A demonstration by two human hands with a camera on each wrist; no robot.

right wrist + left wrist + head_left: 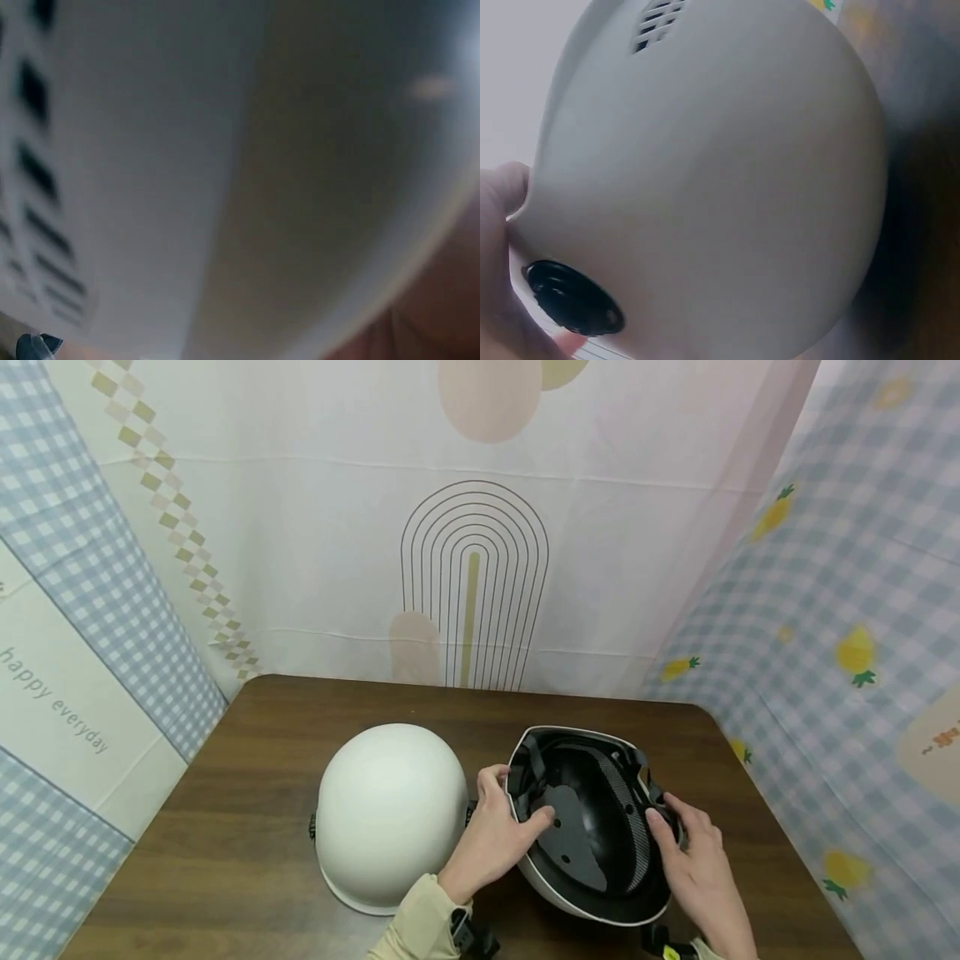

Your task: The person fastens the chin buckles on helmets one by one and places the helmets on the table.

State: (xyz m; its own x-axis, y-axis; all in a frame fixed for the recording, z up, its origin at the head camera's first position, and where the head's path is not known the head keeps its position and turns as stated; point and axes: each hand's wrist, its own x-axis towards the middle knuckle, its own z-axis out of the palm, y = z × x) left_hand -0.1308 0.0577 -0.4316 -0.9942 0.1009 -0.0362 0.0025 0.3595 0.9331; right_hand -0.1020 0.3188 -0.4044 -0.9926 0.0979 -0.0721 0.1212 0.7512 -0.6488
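Observation:
A white helmet (585, 827) is turned so that its black padded inside faces up in the head view. My left hand (495, 831) grips its left rim, thumb over the edge on the inner side. My right hand (697, 860) holds the opposite rim, thumb on top and fingers outside. The left wrist view shows the smooth white shell (720, 172), with a black oval knob (574, 298) beside the left hand and a slotted vent near the top. In the right wrist view the shell (150, 187) fills most of the picture, vent slots at left.
A second white helmet (392, 818) stands dome up on the brown wooden table (225, 860), just left of my left hand. Behind the table hangs a pale patterned cloth (322, 560). Blue checked cloth (795, 693) borders the right side.

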